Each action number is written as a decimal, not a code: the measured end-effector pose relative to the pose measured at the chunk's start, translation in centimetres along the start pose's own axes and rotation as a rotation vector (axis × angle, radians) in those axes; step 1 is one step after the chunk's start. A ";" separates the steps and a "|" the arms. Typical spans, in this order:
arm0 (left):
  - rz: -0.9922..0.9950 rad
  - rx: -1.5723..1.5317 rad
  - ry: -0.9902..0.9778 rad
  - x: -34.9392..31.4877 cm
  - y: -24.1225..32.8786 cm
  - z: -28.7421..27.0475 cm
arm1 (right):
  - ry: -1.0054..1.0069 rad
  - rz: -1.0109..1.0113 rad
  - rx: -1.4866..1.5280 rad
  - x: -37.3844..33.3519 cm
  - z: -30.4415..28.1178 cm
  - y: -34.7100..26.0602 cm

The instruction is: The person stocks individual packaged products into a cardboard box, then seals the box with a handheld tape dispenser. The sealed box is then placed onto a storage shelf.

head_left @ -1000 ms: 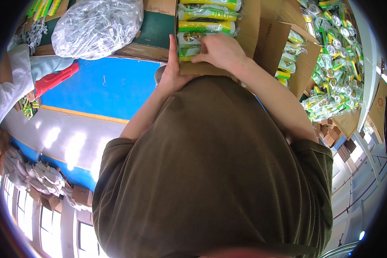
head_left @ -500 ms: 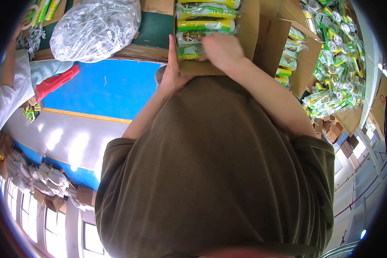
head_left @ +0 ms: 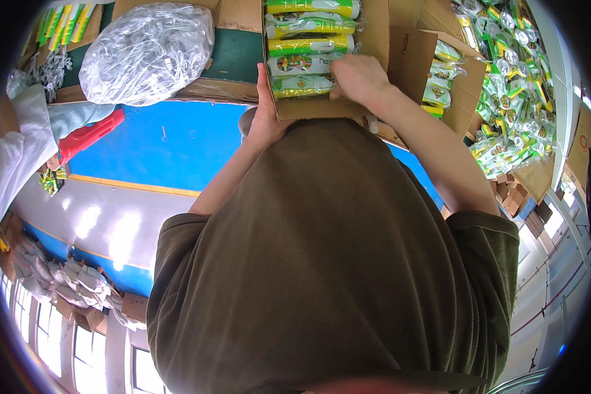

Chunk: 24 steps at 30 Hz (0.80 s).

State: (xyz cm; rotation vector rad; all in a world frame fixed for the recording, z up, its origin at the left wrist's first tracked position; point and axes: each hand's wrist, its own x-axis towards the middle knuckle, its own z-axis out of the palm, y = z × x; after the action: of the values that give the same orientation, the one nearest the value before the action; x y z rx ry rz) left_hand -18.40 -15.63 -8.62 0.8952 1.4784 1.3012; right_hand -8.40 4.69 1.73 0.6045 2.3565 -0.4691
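A cardboard box stands at the top middle, right in front of me. In it lies a row of wrapped tubes in green, yellow and white, in clear plastic. My left hand holds the box's near left corner, its fingers stretched up along the outside of the left wall. Over the box's right part is my right hand, its fingers curled down at the right ends of the nearest tubes. What those fingertips hold, if anything, is hidden.
Left of the box, a clear bag of white cables lies on the green table. On the right are another open carton of tubes and a large heap of wrapped tubes. A person in a white sleeve is at far left.
My right hand has moved right, from above the nearest tubes to their right ends, uncovering more of them. The left hand stays at the box corner.
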 end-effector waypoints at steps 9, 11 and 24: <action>0.106 0.107 -0.038 0.6 0.6 0.2 | -0.205 -0.075 0.424 1.4 0.3 -1.3; 0.213 0.278 -0.099 0.8 0.5 0.3 | -0.425 -0.098 0.705 2.2 0.4 -2.9; 0.063 0.178 -0.008 -0.3 -1.1 -0.2 | -0.362 0.026 0.733 4.4 1.4 -3.9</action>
State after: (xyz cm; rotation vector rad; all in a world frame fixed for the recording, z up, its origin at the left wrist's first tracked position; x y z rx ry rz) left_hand -18.49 -16.15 -9.68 1.0677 1.5895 1.2236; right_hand -12.80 2.18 -1.56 0.7860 1.7925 -1.3321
